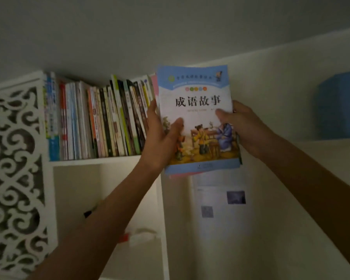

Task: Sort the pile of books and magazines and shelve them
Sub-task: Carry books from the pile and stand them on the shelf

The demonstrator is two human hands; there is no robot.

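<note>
Both of my hands hold a small stack of books (198, 102) raised at the right end of the top shelf (93, 161). The front book has a blue and white cover with Chinese characters and a drawing of figures at a table; a pink cover shows behind it. My left hand (162, 138) grips the stack's left edge, thumb on the cover. My right hand (242, 126) grips the right edge, thumb on the cover too. A row of upright books (101, 120) fills the shelf, its right ones leaning left.
A white carved fretwork panel (14, 178) forms the bookcase's left side. The compartment below holds a red and white object (137, 236). A blue box (339, 106) stands on a ledge at the right. Printed sheets (220, 197) hang on the wall under the books.
</note>
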